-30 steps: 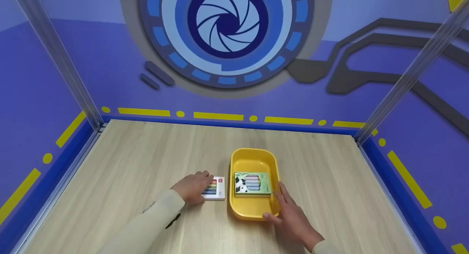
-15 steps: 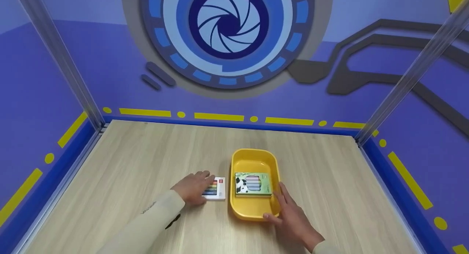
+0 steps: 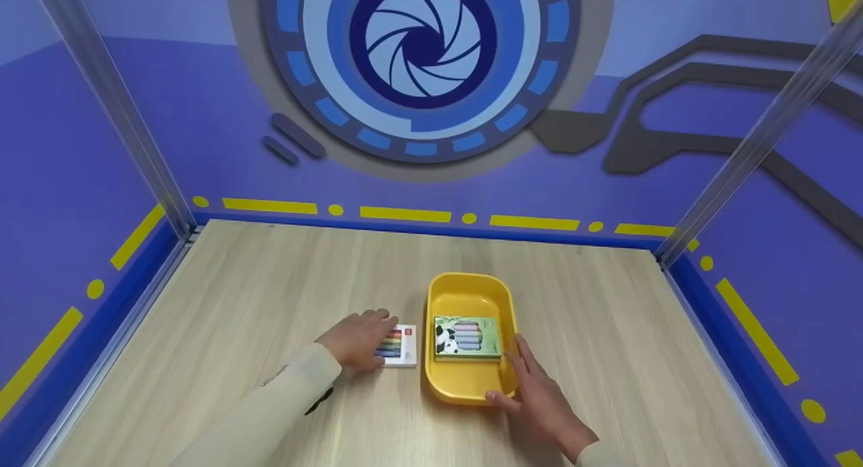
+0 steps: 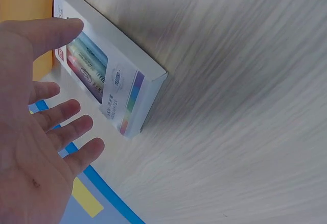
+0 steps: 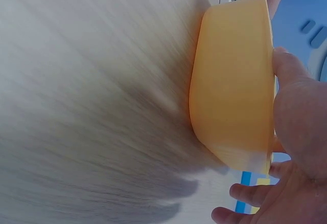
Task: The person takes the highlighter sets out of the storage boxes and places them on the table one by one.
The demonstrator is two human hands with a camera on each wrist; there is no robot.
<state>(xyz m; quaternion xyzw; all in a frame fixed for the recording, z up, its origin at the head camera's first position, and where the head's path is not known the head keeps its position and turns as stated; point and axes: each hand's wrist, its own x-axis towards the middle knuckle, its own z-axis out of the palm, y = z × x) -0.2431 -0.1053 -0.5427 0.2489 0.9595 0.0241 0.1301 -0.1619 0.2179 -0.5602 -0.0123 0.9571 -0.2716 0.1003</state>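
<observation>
A white box of coloured pens [image 3: 402, 346] lies flat on the table, left of a yellow plastic bin [image 3: 465, 384]. Over its left part is my left hand [image 3: 355, 340], which hides some of the window. The left wrist view shows the thumb above the pen box [image 4: 125, 81] and the other fingers loosely spread beside it. Inside the bin rests a green panda box of pens [image 3: 467, 339]. My right hand [image 3: 541, 398] rests at the bin's near right corner, thumb on the near rim and fingers along the right rim, loosely extended.
Wood-grain table top [image 3: 283, 278] surrounds the items. Purple-blue printed walls [image 3: 418, 184] and metal corner posts [image 3: 748, 143] close off the back and both sides.
Both hands keep their places at the pen box and the bin. The whole head view has shifted very slightly; the boxes and bin stay put on the table.
</observation>
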